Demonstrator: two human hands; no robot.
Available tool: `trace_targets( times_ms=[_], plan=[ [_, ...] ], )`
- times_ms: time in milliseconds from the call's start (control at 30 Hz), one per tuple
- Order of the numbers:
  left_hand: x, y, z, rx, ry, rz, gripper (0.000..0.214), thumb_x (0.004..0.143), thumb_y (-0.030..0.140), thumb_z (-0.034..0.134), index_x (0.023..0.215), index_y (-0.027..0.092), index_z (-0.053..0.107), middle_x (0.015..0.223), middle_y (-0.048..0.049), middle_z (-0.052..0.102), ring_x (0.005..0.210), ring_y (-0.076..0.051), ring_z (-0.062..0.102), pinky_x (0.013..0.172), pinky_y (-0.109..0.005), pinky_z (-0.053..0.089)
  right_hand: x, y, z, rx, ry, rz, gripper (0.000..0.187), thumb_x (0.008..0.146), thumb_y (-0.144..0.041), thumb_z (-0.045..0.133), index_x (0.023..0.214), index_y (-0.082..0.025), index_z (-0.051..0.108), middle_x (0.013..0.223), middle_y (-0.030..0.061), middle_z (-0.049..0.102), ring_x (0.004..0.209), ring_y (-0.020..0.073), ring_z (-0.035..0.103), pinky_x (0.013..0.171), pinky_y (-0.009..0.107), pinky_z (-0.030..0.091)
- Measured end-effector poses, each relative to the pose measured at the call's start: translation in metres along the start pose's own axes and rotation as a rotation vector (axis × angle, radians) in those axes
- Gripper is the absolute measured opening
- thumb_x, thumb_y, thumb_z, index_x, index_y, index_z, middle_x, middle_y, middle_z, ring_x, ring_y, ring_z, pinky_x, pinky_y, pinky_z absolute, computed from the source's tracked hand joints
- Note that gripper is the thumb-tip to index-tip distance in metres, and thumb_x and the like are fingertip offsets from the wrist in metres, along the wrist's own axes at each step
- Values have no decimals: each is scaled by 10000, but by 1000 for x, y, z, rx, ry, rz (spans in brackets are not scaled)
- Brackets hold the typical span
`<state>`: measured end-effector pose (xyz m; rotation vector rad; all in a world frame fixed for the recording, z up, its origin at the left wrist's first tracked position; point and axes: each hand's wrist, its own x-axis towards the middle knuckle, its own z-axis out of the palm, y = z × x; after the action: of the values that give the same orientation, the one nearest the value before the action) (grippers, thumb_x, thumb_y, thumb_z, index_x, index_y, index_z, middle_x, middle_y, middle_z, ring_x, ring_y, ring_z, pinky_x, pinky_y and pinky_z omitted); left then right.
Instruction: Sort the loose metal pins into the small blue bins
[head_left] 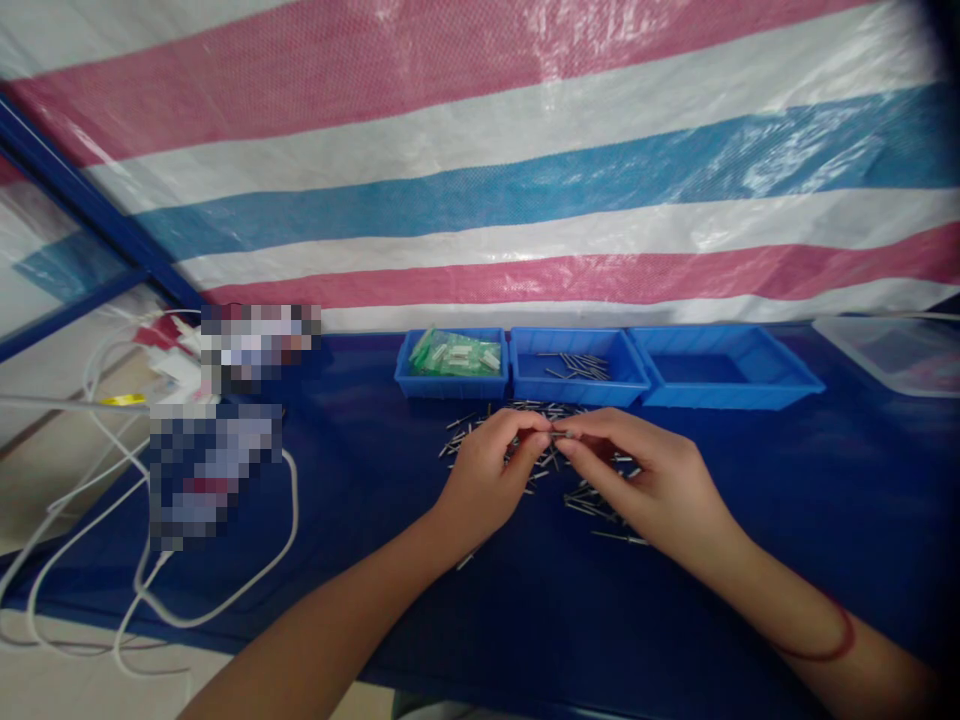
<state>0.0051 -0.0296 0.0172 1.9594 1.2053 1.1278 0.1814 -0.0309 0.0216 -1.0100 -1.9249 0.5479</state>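
Observation:
Over the loose pile, my left hand [487, 475] and my right hand [664, 480] meet fingertip to fingertip. Both are closed in a pinch on one thin metal blind rivet [559, 434], which lies roughly level between them. Fingers cover its two ends. Beneath and around my hands, many blind rivets [592, 500] are scattered on the dark blue table [525, 620]. One stray rivet [466, 562] lies near my left wrist. Behind the pile, more rivets [581, 367] lie in the middle blue bin [581, 395].
The left blue bin [450, 386] holds green-tinted plastic bags with pale pieces. A third blue bin [735, 395] stands to the right, with a clear plastic lid or tray [892, 355] beyond. White cables [292, 500] loop across the left side. A striped sheet [480, 220] hangs behind.

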Motion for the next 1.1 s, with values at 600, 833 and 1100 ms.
trace_targets(
  times_ms=[600,833,1100],
  plan=[
    [0,2,0,37,-50,-82,242,976,300,385,1105,164,538,861,-22,610,795,-142,573,767,-269,431,19,12,-2,620,-4,700,389,786,-542,629,668,-172,608,577,-16,482,446,64,363,392,218,248],
    [-2,-2,4,127,-134,43,248,944,288,452,1146,171,534,923,-47,642,853,-164,597,799,-295,457,38,33,-11,892,334,814,298,698,-467,752,756,-185,679,733,-14,576,470,27,404,325,129,253],
    [-3,-2,4,434,-281,271,230,935,294,463,1062,199,630,1036,-57,646,994,-212,539,862,-356,398,39,30,-16,952,367,862,261,744,-445,716,858,-210,712,953,29,684,546,44,497,330,108,324]
  ],
)
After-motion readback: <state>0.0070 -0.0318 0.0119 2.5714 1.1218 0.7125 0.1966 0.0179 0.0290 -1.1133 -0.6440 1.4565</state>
